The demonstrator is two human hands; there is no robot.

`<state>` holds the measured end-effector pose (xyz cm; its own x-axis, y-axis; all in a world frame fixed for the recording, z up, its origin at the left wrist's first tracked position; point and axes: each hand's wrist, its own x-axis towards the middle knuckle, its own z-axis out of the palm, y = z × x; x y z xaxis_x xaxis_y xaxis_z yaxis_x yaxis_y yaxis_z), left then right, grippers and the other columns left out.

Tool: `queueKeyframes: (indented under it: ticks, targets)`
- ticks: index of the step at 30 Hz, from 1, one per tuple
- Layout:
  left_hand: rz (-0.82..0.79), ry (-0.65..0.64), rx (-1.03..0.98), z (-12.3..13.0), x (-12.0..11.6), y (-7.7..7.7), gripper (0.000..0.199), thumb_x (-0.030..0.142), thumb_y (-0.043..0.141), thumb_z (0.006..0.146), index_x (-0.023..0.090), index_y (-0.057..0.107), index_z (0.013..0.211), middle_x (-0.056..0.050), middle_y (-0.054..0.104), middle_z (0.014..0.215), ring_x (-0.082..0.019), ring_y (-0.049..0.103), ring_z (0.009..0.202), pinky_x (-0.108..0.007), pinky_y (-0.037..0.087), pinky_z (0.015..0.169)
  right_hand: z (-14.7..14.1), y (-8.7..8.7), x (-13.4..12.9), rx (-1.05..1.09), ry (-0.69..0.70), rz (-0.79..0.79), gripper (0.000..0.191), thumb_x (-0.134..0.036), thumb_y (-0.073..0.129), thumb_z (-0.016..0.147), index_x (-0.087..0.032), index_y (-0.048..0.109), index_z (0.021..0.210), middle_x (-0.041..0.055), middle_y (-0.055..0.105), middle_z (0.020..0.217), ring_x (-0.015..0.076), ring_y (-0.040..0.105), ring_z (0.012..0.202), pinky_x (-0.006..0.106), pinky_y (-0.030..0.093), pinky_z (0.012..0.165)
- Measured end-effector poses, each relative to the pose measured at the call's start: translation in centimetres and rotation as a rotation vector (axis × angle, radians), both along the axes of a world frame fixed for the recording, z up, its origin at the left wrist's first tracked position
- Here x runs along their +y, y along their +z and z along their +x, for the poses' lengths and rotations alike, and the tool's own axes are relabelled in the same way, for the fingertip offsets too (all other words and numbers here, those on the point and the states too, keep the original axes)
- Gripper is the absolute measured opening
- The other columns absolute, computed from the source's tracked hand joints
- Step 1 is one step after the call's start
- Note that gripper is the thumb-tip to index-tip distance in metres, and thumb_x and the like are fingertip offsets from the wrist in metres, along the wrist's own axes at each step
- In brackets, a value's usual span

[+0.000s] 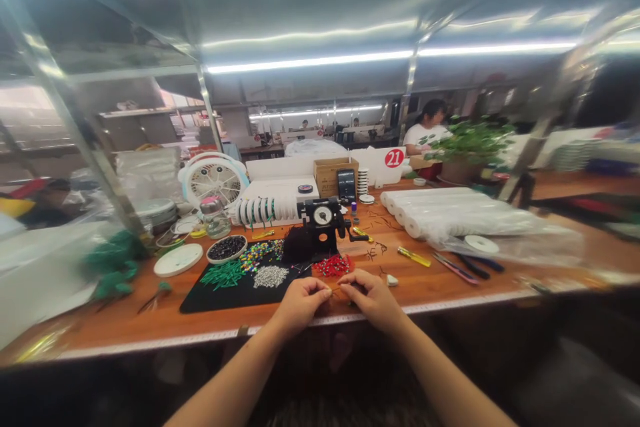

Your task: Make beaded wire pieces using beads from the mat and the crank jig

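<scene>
Just above the orange wooden desk [120,327], the left hand [300,303] and right hand [373,300] pinch a fine dark strand [339,295], fingertips nearly meeting, close to red beads [333,265] beside a black mat [225,297].

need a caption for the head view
Left hand and right hand meet above an orange wooden bench, beside a black mat of coloured beads

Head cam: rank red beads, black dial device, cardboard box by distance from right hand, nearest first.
From the right hand:
1. Red beads, just ahead and left, on the tabletop.
2. Black dial device, farther ahead, left.
3. Cardboard box, behind the device, toward the table's far side.
</scene>
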<state>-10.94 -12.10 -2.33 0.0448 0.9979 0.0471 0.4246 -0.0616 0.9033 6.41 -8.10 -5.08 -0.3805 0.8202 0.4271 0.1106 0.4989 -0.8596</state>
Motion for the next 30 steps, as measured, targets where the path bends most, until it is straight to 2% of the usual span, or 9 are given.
queueKeyframes:
  ticks: [5,17,26,30]
  targets:
    - [0.033,0.010,0.049,0.14,-0.13,0.09,0.020,0.032,0.057,0.070,0.014,0.064,0.065,0.000,0.059,0.058,-0.015,0.050,0.057,-0.025,0.037,0.056,-0.37,-0.41,0.00,-0.093,0.040,-0.006,0.015,-0.028,0.060,0.078,-0.018,0.070,0.071,0.0015,0.060,0.065,0.0140,0.053,0.063,0.025,0.041,0.060]
    - [0.047,-0.048,0.122,0.24,-0.17,0.34,0.019,0.030,0.056,0.070,0.015,0.066,0.065,-0.001,0.060,0.060,-0.016,0.052,0.060,-0.025,0.037,0.058,0.04,0.12,-0.19,-0.101,0.076,0.002,0.018,-0.025,0.056,0.078,-0.016,0.060,0.063,-0.0008,0.054,0.060,0.0122,0.048,0.058,0.023,0.037,0.055]
    - [0.058,-0.064,0.124,0.13,-0.03,0.20,0.018,0.029,0.055,0.070,0.015,0.065,0.065,-0.001,0.061,0.061,-0.016,0.053,0.060,-0.025,0.038,0.058,0.21,0.14,-0.06,-0.072,0.101,-0.045,0.018,-0.025,0.056,0.077,-0.015,0.060,0.063,-0.0012,0.053,0.058,0.0116,0.045,0.056,0.023,0.035,0.054]
    - [0.056,-0.069,0.112,0.00,-0.11,-0.04,0.021,0.030,0.052,0.074,0.014,0.064,0.067,-0.002,0.061,0.059,-0.015,0.053,0.056,-0.025,0.039,0.055,0.38,-0.03,0.19,0.044,0.033,-0.092,0.020,-0.033,0.056,0.079,-0.016,0.065,0.080,0.0004,0.057,0.065,0.0128,0.048,0.059,0.024,0.038,0.055]
